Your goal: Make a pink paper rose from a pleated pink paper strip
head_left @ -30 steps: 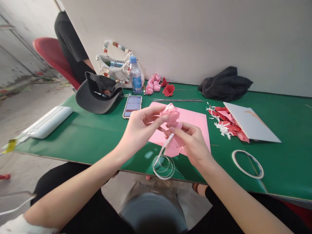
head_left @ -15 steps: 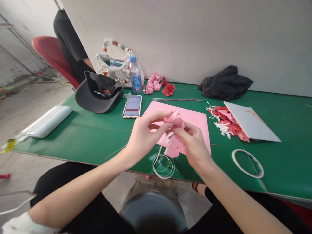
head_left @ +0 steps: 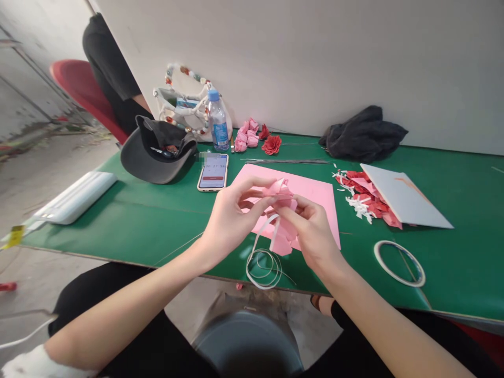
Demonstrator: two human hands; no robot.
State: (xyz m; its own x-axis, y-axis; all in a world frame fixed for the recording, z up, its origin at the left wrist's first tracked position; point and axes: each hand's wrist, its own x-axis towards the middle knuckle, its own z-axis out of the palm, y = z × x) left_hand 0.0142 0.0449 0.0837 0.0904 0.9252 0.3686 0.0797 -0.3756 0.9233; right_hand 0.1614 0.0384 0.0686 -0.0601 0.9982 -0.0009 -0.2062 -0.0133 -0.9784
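Both of my hands hold a small pink paper flower (head_left: 280, 190) above the pink paper sheet (head_left: 315, 193) on the green table (head_left: 149, 220). My left hand (head_left: 232, 218) pinches the flower from the left with its fingers closed on it. My right hand (head_left: 311, 231) grips it from below and from the right. A pink paper tail and a white strip (head_left: 263, 236) hang from the flower down to a coil of white strip (head_left: 263, 269) near the table's front edge.
A phone (head_left: 213, 171), a dark cap (head_left: 155, 152), a water bottle (head_left: 218, 122) and a beaded bag (head_left: 185, 102) stand at the back left. Finished paper flowers (head_left: 258, 137), thin wires (head_left: 287, 161), a dark cloth (head_left: 364, 134), red paper scraps (head_left: 360, 195), a white card (head_left: 401, 195), a tape ring (head_left: 399, 263). A person sits beyond on a red chair (head_left: 79, 86).
The flower and both hands have dropped a little lower toward the pink sheet, and the fingers have shifted their hold on it. Everything else on the table is unmoved.
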